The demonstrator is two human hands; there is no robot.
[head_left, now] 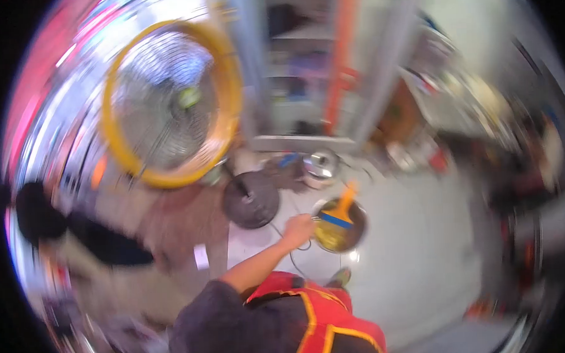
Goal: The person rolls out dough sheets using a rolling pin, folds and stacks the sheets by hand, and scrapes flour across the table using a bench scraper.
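Observation:
My left hand (299, 231) is closed at the left rim of a round metal pot (359, 228), its fingers blurred by motion. Something yellowish, too smeared to name, lies inside the pot. Across the pot's mouth rests a scraper (344, 205) with an orange handle and a blue band at its wide end; the handle points away from me past the far rim. No fingers of my right hand show anywhere in view.
Beyond the pot stand a shiny metal canister (321, 167) and a dark round disc-shaped base (251, 200). A cable (294, 258) runs over the tiled floor. A large yellow-rimmed fan (171, 102) stands far left. Another person (79, 233) is at the left edge.

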